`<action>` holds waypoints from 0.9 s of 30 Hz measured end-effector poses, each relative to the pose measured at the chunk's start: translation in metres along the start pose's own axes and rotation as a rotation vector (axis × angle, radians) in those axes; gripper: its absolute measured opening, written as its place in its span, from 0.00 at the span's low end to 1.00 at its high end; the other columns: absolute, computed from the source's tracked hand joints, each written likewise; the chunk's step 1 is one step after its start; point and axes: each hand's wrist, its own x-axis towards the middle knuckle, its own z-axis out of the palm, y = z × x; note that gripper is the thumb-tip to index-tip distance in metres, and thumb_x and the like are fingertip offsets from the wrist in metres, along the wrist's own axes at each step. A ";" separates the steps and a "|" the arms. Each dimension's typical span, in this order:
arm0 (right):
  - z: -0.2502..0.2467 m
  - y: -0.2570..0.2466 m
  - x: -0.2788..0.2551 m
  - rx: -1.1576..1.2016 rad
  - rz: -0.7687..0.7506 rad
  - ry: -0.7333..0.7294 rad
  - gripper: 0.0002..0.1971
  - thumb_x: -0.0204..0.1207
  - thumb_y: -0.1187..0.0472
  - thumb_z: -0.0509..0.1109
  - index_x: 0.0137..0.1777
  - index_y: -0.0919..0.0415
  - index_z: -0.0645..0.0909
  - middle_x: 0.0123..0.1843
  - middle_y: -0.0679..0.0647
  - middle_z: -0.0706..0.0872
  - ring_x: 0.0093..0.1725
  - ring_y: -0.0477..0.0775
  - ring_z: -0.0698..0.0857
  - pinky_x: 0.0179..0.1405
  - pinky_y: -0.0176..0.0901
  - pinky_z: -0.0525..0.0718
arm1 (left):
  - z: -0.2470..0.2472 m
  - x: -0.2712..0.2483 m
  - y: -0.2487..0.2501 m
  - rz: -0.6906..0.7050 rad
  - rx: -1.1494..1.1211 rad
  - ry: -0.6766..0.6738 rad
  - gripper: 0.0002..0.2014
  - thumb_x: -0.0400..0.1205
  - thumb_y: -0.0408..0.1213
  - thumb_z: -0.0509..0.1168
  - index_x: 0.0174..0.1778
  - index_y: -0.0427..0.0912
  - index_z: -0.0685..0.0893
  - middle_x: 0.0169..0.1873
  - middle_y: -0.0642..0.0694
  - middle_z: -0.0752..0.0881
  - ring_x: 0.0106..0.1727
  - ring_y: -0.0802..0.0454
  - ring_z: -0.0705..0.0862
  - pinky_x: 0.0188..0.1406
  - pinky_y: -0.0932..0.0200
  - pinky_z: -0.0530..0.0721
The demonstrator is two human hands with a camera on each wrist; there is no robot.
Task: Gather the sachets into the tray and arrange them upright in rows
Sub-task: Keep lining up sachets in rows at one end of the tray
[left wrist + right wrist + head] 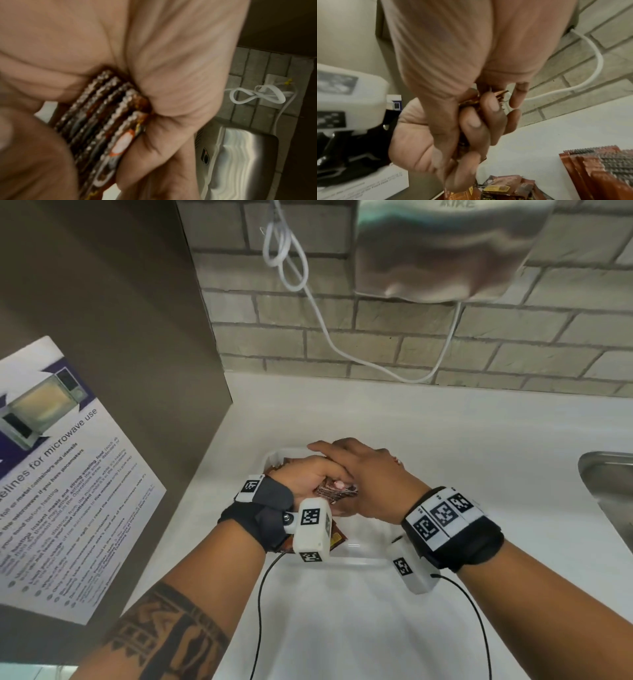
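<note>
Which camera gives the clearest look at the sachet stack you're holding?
Left wrist: the stack of sachets fills the frame, crimped edges side by side in the left hand. The head view shows a sliver between both hands; the right wrist view, only edges behind fingers.

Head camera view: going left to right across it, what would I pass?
Microwave poster → left hand gripping a sachet bundle → right hand laid over it → steel sink.
</note>
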 end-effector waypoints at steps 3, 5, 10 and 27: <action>-0.001 0.003 0.001 0.076 -0.020 -0.004 0.43 0.69 0.49 0.81 0.82 0.38 0.63 0.73 0.45 0.74 0.69 0.47 0.78 0.68 0.44 0.74 | 0.001 0.003 -0.001 0.054 -0.107 0.005 0.14 0.83 0.18 0.58 0.40 0.38 0.82 0.34 0.47 0.86 0.34 0.57 0.87 0.38 0.63 0.84; 0.001 0.008 0.002 0.137 -0.031 0.031 0.41 0.69 0.54 0.82 0.80 0.42 0.68 0.72 0.46 0.75 0.68 0.47 0.78 0.65 0.37 0.74 | 0.002 0.006 -0.003 0.095 -0.189 -0.056 0.12 0.72 0.16 0.65 0.35 0.36 0.89 0.37 0.43 0.89 0.41 0.52 0.90 0.47 0.57 0.86; 0.004 0.016 0.002 0.175 -0.024 0.046 0.42 0.69 0.56 0.83 0.81 0.42 0.67 0.72 0.45 0.74 0.67 0.44 0.78 0.65 0.32 0.74 | 0.004 0.011 -0.012 0.142 -0.216 -0.111 0.08 0.68 0.25 0.69 0.38 0.38 0.91 0.43 0.37 0.88 0.48 0.45 0.88 0.50 0.49 0.87; -0.044 0.049 -0.017 0.357 0.273 0.180 0.06 0.74 0.61 0.79 0.48 0.50 0.89 0.37 0.41 0.87 0.35 0.32 0.82 0.36 0.19 0.75 | 0.016 0.026 -0.020 0.290 0.182 -0.035 0.19 0.76 0.24 0.76 0.61 0.42 0.86 0.51 0.41 0.91 0.53 0.47 0.90 0.43 0.55 0.90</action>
